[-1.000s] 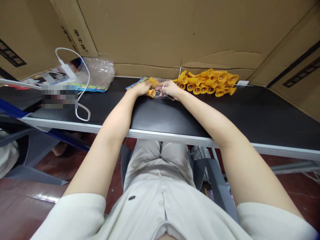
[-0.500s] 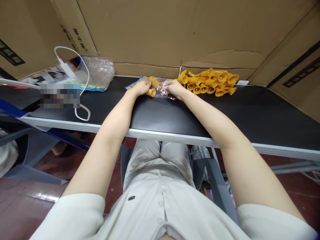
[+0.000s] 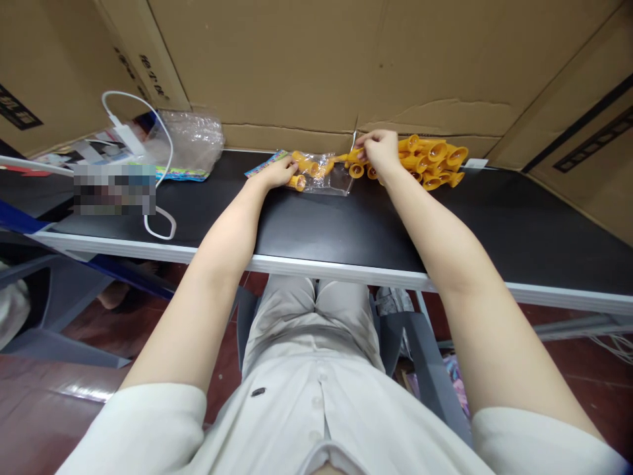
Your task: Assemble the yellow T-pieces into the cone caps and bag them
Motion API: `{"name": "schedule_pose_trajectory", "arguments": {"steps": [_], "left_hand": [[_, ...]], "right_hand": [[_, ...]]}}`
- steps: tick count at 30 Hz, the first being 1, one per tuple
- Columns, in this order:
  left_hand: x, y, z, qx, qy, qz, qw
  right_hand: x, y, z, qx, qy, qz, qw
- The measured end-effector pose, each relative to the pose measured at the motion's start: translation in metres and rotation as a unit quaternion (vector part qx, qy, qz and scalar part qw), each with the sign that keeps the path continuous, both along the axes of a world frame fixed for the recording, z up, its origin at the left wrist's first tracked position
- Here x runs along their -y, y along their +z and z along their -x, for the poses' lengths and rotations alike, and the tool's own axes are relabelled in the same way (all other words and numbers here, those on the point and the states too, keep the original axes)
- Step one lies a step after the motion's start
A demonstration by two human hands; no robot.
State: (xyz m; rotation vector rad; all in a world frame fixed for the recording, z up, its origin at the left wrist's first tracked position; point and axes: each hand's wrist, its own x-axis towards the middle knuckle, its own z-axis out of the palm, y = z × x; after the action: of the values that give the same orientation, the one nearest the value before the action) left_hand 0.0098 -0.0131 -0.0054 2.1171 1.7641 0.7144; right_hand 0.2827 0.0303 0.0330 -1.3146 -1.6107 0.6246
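Observation:
My left hand is closed on the left end of a clear plastic bag with a colourful printed header, lying on the black table. Inside the bag are several yellow trumpet-shaped plastic toys. To its right my right hand is at the left side of a pile of yellow toy trumpets, their flared ends facing me. Its fingers are pinched at a yellow toy trumpet whose thin end points left over the bag. The hand partly covers the pile.
At the left of the table lie a stack of clear bags, a white cable and some papers. Cardboard walls enclose the back and sides. A small white piece lies right of the pile. The metal table edge runs in front of me.
My right hand has let go of the bag's right end and moved right and up to the trumpet pile. My left hand stays on the bag.

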Motion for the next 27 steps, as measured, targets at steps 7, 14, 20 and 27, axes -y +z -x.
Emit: {"name": "schedule_pose_trajectory", "arguments": {"steps": [7,14,20,27], "left_hand": [[0.005,0.005,0.0,-0.011,0.062,0.017,0.998],[0.016,0.012,-0.002,-0.02,0.13,0.05,0.99],[0.024,0.018,-0.007,-0.032,0.125,0.047,0.991],[0.017,0.013,-0.003,-0.029,0.119,0.038,0.992]], "right_hand": [[-0.016,-0.011,-0.031,0.256,0.014,-0.151,0.955],[-0.009,-0.031,-0.026,0.424,0.042,-0.141,0.894],[0.0,-0.025,-0.027,0.412,0.049,-0.164,0.895],[-0.016,-0.018,-0.033,0.273,0.039,-0.113,0.954]]}}
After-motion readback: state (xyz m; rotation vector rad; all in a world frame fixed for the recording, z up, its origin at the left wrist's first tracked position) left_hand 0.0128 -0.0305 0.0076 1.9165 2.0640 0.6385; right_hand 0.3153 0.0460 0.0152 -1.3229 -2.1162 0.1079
